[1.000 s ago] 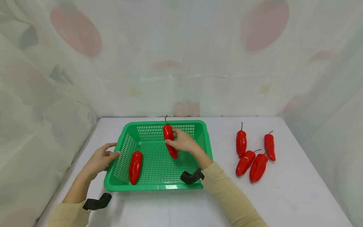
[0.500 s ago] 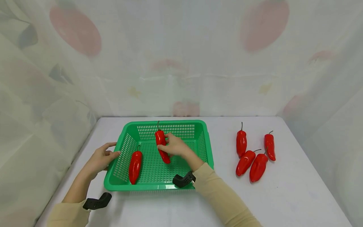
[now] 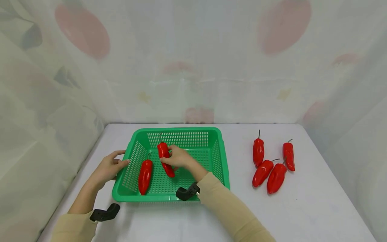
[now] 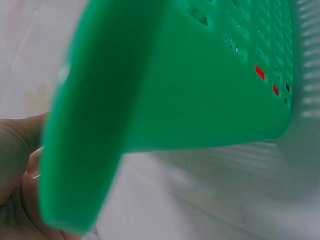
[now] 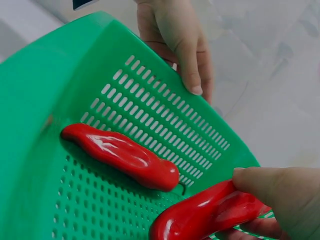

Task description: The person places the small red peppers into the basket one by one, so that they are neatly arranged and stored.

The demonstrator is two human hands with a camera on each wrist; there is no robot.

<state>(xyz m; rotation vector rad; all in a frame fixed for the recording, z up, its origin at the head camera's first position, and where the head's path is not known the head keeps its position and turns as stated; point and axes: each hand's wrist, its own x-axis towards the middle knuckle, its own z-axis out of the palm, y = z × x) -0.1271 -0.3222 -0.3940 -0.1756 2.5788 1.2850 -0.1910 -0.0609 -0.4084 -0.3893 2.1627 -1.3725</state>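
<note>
Red pepper (image 3: 163, 152) is inside the green basket (image 3: 193, 138), left of its centre, pinched by the right hand (image 3: 182, 158) between thumb and fingers; contact with the basket's floor cannot be confirmed. Left hand (image 3: 106, 169) grips the basket's left rim. Second pepper (image 3: 145, 177) lies near the basket's left wall. Four loose peppers (image 3: 275, 178) rest on the table (image 3: 317, 205), right of the basket.
</note>
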